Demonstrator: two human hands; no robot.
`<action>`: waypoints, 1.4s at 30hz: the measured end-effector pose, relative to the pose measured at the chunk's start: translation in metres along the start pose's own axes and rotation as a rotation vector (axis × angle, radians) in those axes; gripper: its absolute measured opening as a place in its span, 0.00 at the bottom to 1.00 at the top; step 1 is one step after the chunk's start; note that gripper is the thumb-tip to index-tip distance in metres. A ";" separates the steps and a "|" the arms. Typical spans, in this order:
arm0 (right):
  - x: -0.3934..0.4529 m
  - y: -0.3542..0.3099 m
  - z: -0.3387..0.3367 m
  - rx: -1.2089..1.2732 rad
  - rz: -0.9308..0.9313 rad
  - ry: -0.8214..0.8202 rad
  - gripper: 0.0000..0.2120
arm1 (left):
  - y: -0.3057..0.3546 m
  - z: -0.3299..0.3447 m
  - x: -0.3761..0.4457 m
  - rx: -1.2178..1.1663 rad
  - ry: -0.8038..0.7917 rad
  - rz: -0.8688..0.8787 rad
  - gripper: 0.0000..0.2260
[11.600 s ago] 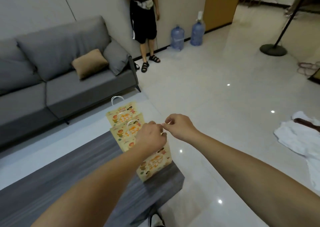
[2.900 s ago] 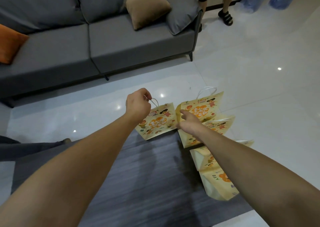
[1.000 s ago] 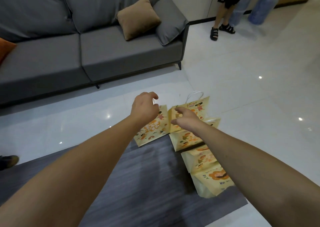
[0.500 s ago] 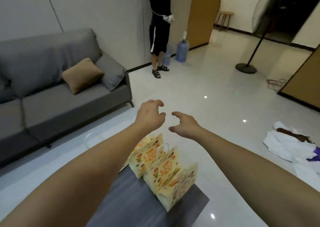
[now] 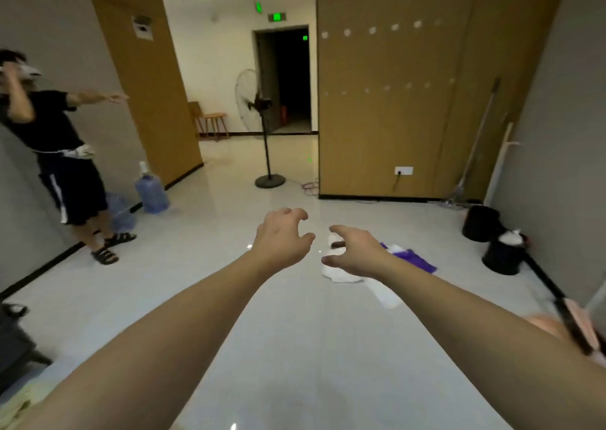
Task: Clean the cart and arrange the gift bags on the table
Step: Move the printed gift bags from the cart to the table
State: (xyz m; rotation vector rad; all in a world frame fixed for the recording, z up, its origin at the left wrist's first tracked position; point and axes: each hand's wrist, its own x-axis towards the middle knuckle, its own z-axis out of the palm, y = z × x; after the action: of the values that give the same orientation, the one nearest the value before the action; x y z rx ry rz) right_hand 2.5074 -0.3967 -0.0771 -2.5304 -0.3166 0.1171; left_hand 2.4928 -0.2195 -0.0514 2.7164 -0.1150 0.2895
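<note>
Gift bags (image 5: 19, 403) show only as a pale yellow blur at the bottom-left corner, probably their tops, well below and left of both hands. Both forearms reach straight forward at mid-height over the white tiled floor (image 5: 210, 265). The left hand (image 5: 283, 237) hangs palm down with fingers spread and loosely curled, holding nothing. The right hand (image 5: 355, 249) sits just beside it, apart, with thumb and fingers loosely splayed, also empty. Beyond the right hand, white cloth (image 5: 341, 275) and a purple cloth (image 5: 414, 260) lie on the floor. Wide bare floor runs ahead to a standing fan (image 5: 262, 118) and a dark doorway (image 5: 290, 78). A person in black (image 5: 55, 154) stands by the left wall beside water jugs (image 5: 151, 193). Two black bins (image 5: 492, 236) sit near the right wall.
</note>
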 end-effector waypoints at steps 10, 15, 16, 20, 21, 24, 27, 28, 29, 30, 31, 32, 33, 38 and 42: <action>-0.177 0.257 -0.156 0.023 0.565 0.322 0.40 | 0.330 0.150 0.016 -0.072 -0.290 0.668 0.20; -0.284 0.341 -0.186 0.057 0.821 0.460 0.33 | 0.460 0.223 -0.009 -0.084 -0.401 0.954 0.22; -0.305 0.354 -0.191 0.057 0.879 0.481 0.33 | 0.485 0.235 -0.017 -0.099 -0.433 0.998 0.23; -0.373 0.404 -0.211 0.027 1.085 0.578 0.37 | 0.576 0.280 -0.051 -0.167 -0.552 1.186 0.24; -0.386 0.417 -0.217 0.018 1.127 0.604 0.38 | 0.597 0.290 -0.058 -0.175 -0.583 1.231 0.23; -0.417 0.449 -0.242 0.018 1.242 0.665 0.38 | 0.660 0.318 -0.076 -0.157 -0.646 1.349 0.23; -0.441 0.478 -0.274 0.017 1.336 0.724 0.38 | 0.728 0.335 -0.080 -0.181 -0.679 1.442 0.23; -0.449 0.486 -0.288 0.021 1.370 0.743 0.38 | 0.752 0.338 -0.080 -0.202 -0.701 1.461 0.23; -0.458 0.496 -0.302 0.023 1.391 0.778 0.38 | 0.775 0.341 -0.079 -0.223 -0.723 1.480 0.23; -0.465 0.505 -0.317 0.032 1.409 0.830 0.37 | 0.797 0.343 -0.077 -0.243 -0.738 1.499 0.23; -0.472 0.515 -0.330 0.042 1.423 0.896 0.36 | 0.818 0.347 -0.076 -0.263 -0.751 1.512 0.23; -0.478 0.524 -0.341 0.056 1.441 0.959 0.36 | 0.838 0.352 -0.076 -0.288 -0.768 1.517 0.23; -0.485 0.535 -0.346 0.062 1.457 1.010 0.35 | 0.857 0.358 -0.077 -0.316 -0.791 1.513 0.23; -0.509 0.579 -0.332 0.206 1.584 1.005 0.35 | 0.924 0.400 -0.100 -0.339 -0.886 1.493 0.22; -0.549 0.613 -0.337 0.265 1.670 1.030 0.31 | 0.971 0.429 -0.132 -0.294 -0.894 1.559 0.22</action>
State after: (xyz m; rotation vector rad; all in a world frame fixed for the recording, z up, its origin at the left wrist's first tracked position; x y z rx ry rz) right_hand 2.1496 -1.2083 -0.1340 -1.5788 1.9649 -0.4562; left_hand 2.3247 -1.2752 -0.0910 1.6647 -2.2109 -0.5200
